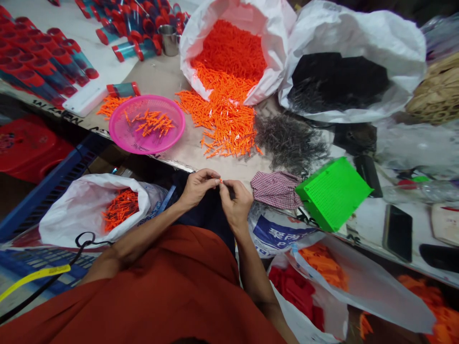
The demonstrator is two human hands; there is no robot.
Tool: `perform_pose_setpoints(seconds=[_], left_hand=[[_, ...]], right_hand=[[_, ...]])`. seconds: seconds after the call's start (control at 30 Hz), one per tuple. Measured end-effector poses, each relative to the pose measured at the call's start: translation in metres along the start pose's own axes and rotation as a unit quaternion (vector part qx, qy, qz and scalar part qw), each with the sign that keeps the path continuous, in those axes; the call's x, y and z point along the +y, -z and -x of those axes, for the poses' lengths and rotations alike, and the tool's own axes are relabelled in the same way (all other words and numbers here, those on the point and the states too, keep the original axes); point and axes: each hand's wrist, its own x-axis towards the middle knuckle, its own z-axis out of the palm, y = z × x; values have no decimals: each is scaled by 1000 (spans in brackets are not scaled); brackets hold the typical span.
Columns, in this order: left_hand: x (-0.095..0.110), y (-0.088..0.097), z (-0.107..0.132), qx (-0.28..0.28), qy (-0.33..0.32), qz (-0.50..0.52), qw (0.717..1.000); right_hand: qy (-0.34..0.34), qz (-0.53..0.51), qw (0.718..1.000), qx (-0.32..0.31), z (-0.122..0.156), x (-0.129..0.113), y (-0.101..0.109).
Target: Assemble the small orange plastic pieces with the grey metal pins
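Note:
My left hand (199, 187) and my right hand (235, 199) meet at the table's front edge, fingertips pinched together. Between them is a small orange plastic piece (221, 181), mostly covered by the fingers. Just beyond lies a heap of slim orange plastic pieces (229, 129), spilling from a white sack (279, 28). To its right is a pile of thin dark pieces (290, 141) in front of a second white sack (401, 52). A pink basket (116, 126) on the left holds some orange pieces with dark ends.
A bright green perforated box (333, 193) and a checked cloth (276, 188) lie at the right front edge. Red-capped clear tubes (39, 62) fill the back left, near a metal cup (168, 39). Below the table, an open white sack (68, 210) stands left; a phone (398, 231) rests right.

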Motion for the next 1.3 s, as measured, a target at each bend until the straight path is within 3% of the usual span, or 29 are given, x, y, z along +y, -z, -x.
perform_pose_setpoints(seconds=[0.4, 0.7, 1.1, 1.3], left_hand=[[-2, 3, 0, 6, -18, -5, 1000], [-1, 1, 0, 9, -14, 4, 1000], [2, -2, 0, 15, 15, 47, 999], [3, -2, -1, 15, 33, 63, 997]], right_hand=[[-83, -76, 994, -5, -4, -1, -2], [-74, -69, 995, -9, -7, -1, -2], [-4, -34, 999, 23, -4, 0, -3], [-10, -60, 998, 29, -4, 1, -3]])
